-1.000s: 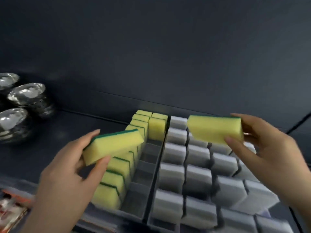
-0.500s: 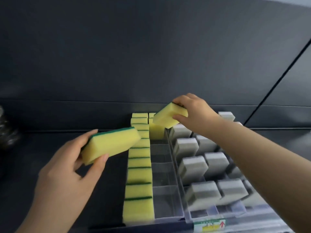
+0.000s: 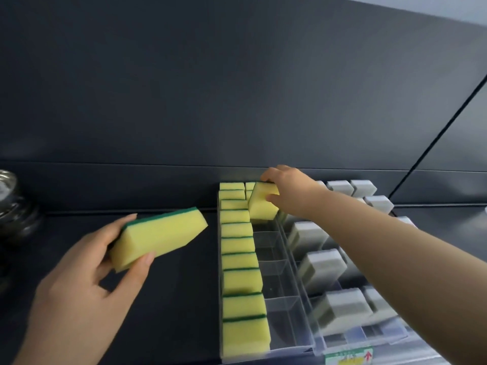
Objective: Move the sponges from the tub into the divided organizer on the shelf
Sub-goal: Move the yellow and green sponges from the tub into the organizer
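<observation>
A block-shaped yellow foam sponge with a green scouring layer [image 3: 160,241] is gripped at its near end by the left hand [image 3: 79,285], with the thumb curled against the lower yellow edge and the other fingers [image 3: 123,223] laid over the green top. This sponge is held in the air above the dark shelf [image 3: 171,299], tilted so that its far end is higher, and that end lies just beside the left wall of the clear plastic divided organizer [image 3: 279,280] without touching it. A second yellow foam sponge [image 3: 263,204] is pinched by the right hand [image 3: 290,191], whose fingers are curled over its top and right side. It is held almost upright at the back of the organizer's second column, with its lower end at a compartment there; whether it rests on the bottom cannot be told. Just behind it, further yellow sponges are seen in the same column, while the nearer compartments of that column show only bare clear plastic. The left column is filled from front to back by a row of yellow sponges with green edges [image 3: 239,259], set upright and touching one another. To the right, rectangular grey sponges [image 3: 324,267] are stood in neighbouring compartments, partly hidden by the right forearm. A small printed label with a red arrow [image 3: 347,358] is fixed at the front edge. Stacked shiny metal bowls [image 3: 13,206] are seen at the far left of the shelf, well apart from the organizer, and a dark flat back panel [image 3: 237,88] rises behind everything.
</observation>
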{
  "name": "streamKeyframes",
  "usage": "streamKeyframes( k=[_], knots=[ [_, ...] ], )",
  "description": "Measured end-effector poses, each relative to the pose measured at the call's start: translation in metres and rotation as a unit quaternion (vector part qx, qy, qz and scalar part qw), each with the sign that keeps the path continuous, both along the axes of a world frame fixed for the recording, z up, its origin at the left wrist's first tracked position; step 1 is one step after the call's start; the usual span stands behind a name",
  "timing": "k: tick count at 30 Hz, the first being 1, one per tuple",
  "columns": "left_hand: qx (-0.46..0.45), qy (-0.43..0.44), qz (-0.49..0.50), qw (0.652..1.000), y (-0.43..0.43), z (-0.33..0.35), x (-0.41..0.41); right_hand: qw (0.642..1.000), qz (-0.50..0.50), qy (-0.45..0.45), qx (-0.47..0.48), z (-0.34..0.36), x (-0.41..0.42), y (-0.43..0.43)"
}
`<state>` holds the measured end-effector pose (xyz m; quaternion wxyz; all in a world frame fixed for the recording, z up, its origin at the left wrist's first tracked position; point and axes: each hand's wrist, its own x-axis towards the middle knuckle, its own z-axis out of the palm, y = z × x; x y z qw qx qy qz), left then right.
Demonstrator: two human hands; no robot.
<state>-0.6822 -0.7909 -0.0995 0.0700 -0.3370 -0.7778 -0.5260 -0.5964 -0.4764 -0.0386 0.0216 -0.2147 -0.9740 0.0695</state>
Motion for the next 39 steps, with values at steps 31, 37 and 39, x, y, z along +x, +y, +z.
streamKeyframes(
  k=[31,37,39],
  knots=[
    [-0.034,0.012,0.037,0.999,-0.005,-0.004,-0.001,0.985,0.067,-0.08,0.137,-0.032,-0.024,0.009],
    [-0.04,0.02,0.034,0.998,-0.001,-0.001,0.008,0.97,0.122,-0.087,0.19,-0.038,-0.026,0.006],
    [-0.044,0.023,0.033,0.998,-0.001,0.001,0.01,0.971,0.125,-0.084,0.186,-0.04,-0.025,0.006]
  ],
)
